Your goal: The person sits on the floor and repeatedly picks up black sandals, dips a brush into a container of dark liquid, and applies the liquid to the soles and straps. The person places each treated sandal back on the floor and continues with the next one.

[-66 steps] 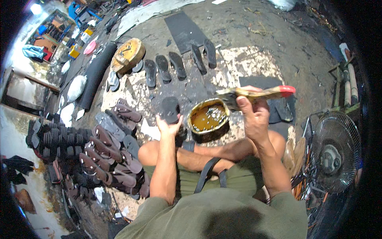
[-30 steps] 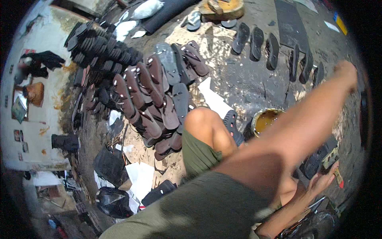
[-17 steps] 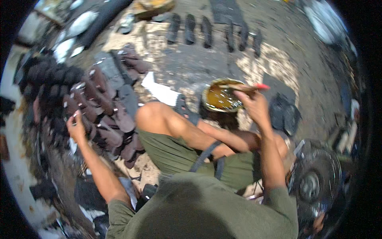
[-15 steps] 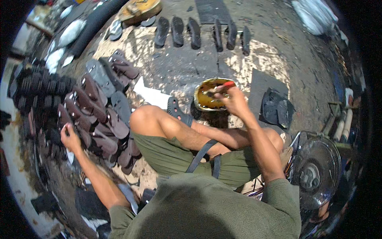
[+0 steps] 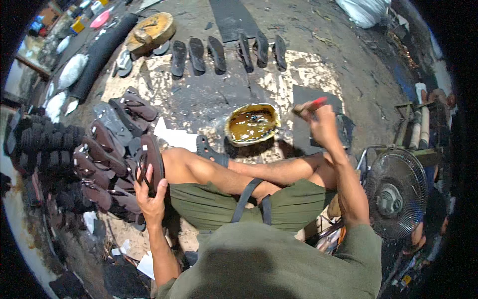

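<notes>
In my left hand (image 5: 151, 198) is a dark brown flip-flop (image 5: 153, 162), gripped at its lower end and raised beside my left knee. My right hand (image 5: 324, 127) is closed round a brush (image 5: 317, 103) with a red handle, its bristle end pointing left. That brush is up and to the right of a yellowish bowl (image 5: 277, 132) with amber, glossy liquid inside, apart from it. A pile of similar brown flip-flops (image 5: 102, 164) lies left of the one I hold.
Several dark soles (image 5: 216, 54) stand in a row beyond the bowl. Stacked black soles (image 5: 45, 144) line the far left. A fan (image 5: 396, 194) stands close on my right. White paper (image 5: 174, 137) lies by my clog (image 5: 211, 151). A round wooden block (image 5: 150, 32) sits at the back left.
My left hand has moved from the pile toward my knee with a flip-flop in it. My right hand has lifted the brush away from the bowl, to the right.
</notes>
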`<state>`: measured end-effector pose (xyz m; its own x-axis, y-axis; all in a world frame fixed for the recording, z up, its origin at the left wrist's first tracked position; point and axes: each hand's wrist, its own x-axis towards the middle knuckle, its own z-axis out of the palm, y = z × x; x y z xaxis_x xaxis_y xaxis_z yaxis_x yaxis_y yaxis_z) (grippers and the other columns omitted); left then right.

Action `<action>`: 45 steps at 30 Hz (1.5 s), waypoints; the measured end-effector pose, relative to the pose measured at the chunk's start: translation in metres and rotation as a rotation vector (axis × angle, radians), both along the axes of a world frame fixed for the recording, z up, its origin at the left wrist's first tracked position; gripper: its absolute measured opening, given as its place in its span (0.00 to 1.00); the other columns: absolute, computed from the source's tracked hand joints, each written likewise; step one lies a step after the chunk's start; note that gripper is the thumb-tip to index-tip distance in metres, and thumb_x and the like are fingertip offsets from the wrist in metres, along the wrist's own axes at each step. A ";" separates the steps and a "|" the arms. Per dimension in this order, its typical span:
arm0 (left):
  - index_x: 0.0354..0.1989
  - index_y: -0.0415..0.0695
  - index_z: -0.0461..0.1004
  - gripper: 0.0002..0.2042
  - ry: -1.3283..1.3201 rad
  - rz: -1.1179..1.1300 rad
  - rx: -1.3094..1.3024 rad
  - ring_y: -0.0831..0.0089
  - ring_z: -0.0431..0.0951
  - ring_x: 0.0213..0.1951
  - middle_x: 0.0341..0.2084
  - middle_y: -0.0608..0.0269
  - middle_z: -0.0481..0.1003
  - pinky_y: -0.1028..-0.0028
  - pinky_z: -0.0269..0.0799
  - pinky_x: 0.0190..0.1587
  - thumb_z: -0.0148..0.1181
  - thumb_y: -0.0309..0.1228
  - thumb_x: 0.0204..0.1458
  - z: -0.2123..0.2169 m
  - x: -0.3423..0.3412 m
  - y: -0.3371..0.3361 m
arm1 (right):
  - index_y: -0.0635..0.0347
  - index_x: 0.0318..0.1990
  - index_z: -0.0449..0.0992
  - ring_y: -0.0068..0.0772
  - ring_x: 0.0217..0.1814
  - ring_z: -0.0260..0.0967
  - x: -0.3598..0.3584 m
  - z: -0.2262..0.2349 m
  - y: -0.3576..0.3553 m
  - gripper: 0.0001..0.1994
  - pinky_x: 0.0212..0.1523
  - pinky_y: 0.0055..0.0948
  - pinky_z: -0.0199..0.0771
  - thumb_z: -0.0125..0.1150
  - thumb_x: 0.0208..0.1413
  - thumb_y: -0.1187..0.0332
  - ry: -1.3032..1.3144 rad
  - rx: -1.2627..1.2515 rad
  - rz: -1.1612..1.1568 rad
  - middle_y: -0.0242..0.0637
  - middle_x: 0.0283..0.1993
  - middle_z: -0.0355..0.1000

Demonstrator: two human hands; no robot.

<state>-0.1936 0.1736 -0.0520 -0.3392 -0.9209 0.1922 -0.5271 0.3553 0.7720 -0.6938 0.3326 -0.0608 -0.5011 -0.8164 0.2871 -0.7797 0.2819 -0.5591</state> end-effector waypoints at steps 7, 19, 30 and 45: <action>0.61 0.39 0.67 0.35 1.104 -0.168 0.915 0.62 0.83 0.37 0.43 0.56 0.80 0.65 0.81 0.43 0.47 0.62 0.63 0.030 -0.106 0.019 | 0.60 0.49 0.78 0.21 0.46 0.74 0.158 0.101 -0.078 0.09 0.49 0.27 0.74 0.65 0.64 0.68 -0.899 -0.568 0.101 0.30 0.42 0.78; 0.73 0.46 0.54 0.30 1.078 -0.506 1.052 0.63 0.75 0.57 0.62 0.54 0.69 0.62 0.74 0.60 0.47 0.49 0.69 0.015 -0.138 0.048 | 0.58 0.50 0.80 0.31 0.47 0.75 0.156 0.083 -0.082 0.11 0.50 0.34 0.73 0.63 0.63 0.66 -0.724 -0.540 0.321 0.40 0.46 0.78; 0.69 0.43 0.61 0.37 1.121 -0.441 1.035 0.48 0.78 0.53 0.58 0.44 0.72 0.50 0.79 0.52 0.44 0.61 0.65 0.009 -0.125 0.048 | 0.62 0.50 0.78 0.26 0.50 0.74 0.132 0.094 -0.075 0.11 0.53 0.30 0.74 0.64 0.64 0.67 -0.740 -0.594 0.226 0.35 0.47 0.78; 0.57 0.41 0.72 0.35 1.373 -0.407 1.409 0.54 0.77 0.42 0.45 0.50 0.78 0.55 0.82 0.38 0.53 0.63 0.59 0.006 -0.174 -0.028 | 0.61 0.46 0.81 0.43 0.47 0.77 0.206 0.082 -0.018 0.11 0.52 0.40 0.74 0.70 0.57 0.71 -0.487 -0.599 0.561 0.40 0.46 0.80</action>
